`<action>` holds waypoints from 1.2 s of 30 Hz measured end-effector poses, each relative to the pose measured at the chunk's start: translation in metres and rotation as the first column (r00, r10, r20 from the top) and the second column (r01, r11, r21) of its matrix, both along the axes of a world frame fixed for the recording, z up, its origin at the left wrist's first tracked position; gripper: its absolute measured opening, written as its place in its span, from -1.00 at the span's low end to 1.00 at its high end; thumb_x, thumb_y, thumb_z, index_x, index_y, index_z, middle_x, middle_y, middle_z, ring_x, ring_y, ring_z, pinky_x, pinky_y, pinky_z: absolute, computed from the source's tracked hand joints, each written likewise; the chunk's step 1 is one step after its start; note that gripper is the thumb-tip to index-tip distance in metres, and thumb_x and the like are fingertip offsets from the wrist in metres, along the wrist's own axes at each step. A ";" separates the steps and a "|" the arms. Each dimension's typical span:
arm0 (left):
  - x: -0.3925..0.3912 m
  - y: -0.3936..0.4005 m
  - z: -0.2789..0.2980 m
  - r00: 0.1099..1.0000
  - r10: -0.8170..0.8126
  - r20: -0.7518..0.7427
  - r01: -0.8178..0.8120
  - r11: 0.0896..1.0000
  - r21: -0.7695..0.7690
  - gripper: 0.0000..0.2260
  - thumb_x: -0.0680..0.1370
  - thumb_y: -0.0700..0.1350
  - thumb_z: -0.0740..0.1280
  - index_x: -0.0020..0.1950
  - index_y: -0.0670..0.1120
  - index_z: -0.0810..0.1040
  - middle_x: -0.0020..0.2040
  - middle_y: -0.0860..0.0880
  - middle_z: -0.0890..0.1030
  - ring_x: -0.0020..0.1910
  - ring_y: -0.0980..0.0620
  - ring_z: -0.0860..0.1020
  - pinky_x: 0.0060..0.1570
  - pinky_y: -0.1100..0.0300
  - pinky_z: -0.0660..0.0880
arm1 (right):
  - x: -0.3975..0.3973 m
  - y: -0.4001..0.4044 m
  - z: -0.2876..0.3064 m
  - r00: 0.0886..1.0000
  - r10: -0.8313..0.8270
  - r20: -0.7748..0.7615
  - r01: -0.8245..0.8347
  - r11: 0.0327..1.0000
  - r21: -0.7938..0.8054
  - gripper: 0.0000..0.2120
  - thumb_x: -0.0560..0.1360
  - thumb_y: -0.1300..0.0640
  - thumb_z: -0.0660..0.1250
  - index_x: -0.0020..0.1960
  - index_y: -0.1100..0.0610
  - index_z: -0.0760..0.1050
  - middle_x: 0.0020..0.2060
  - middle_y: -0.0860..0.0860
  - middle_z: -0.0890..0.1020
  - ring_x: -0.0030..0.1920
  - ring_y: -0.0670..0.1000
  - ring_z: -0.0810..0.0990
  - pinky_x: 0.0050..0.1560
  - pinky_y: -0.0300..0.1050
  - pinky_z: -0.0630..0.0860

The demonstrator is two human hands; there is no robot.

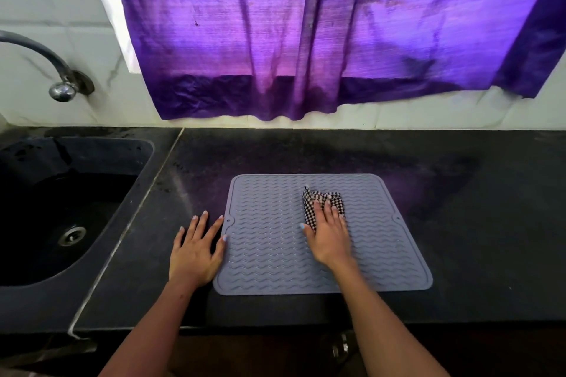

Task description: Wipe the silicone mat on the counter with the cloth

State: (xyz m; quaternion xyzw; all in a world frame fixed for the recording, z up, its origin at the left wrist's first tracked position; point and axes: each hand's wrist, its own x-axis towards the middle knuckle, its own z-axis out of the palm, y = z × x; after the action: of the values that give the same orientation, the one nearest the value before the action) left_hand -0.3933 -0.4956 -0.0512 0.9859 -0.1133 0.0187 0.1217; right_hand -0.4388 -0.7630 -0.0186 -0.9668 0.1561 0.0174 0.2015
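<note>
forearms: nearest the lens, both reach forward over the counter (459, 223) edge
sink (46, 208): far left, dark, well apart from the work
left hand (196, 249): flat, fingers straight and spread, on counter, thumb touching mat's left edge, likely bracing it
silicone mat (269, 242): grey, wavy ribs, lies flat mid-counter, long axis left-right
right hand (329, 234): palm down, straight fingers pressing cloth, grips nothing
cloth (318, 200): checkered, bunched, right of mat's centre, near far edge; unwiped-looking span lies left and toward the person

Left hand (196, 249) flat, palm down, fingers straight and spread; right hand (329, 234) palm down, fingers extended, pressing; both forearms reach forward.
</note>
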 end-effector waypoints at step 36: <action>0.002 0.001 -0.003 1.000 -0.004 0.004 0.004 1.000 0.006 -0.26 0.39 0.33 -0.34 0.52 0.14 0.07 0.56 0.00 0.03 0.54 0.02 -0.05 0.48 0.01 -0.13 | -0.031 -0.040 -0.009 0.998 -0.027 0.060 0.032 0.996 -0.084 -0.49 0.63 0.07 0.02 0.54 -0.02 -0.06 0.55 -0.02 -0.03 0.54 -0.03 -0.07 0.52 -0.10 -0.14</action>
State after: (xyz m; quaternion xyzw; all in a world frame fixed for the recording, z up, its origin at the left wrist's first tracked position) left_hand -0.3915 -0.4950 -0.0541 0.9860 -0.1157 0.0199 0.1186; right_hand -0.4694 -0.8026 -0.0271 -0.9722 0.1649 -0.0205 0.1647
